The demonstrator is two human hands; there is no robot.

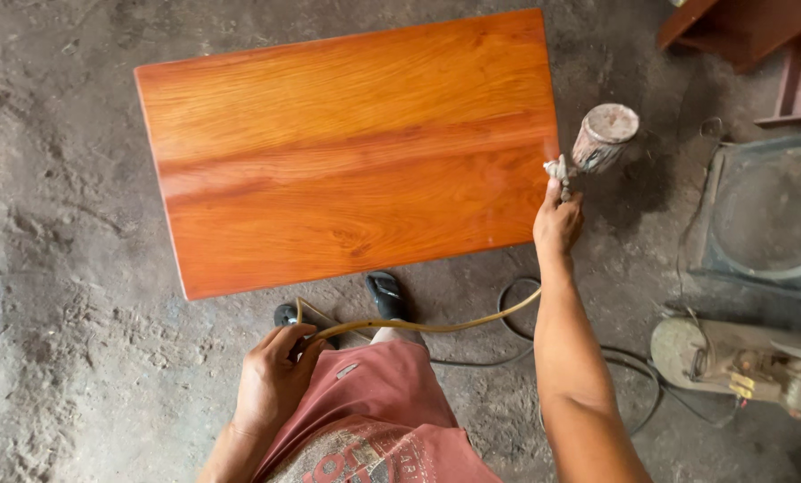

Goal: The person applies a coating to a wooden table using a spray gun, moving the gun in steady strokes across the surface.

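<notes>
Your right hand (557, 222) was closed around the handle of a spray gun (595, 143), its crusted cup tilted just past the right edge of the glossy orange wooden tabletop (347, 152). Your left hand (271, 380) gripped a loop of the yellowish hose (436, 326) near the tabletop's front edge, above the grey floor (51, 268).

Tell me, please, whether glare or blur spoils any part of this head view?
Head view: soft glare streaks the glossy orange tabletop, strongest near its right edge; light is even and diffuse, shadows faint. The spray gun in the right hand is slightly soft, and the left hand on the hose is sharp.
</notes>
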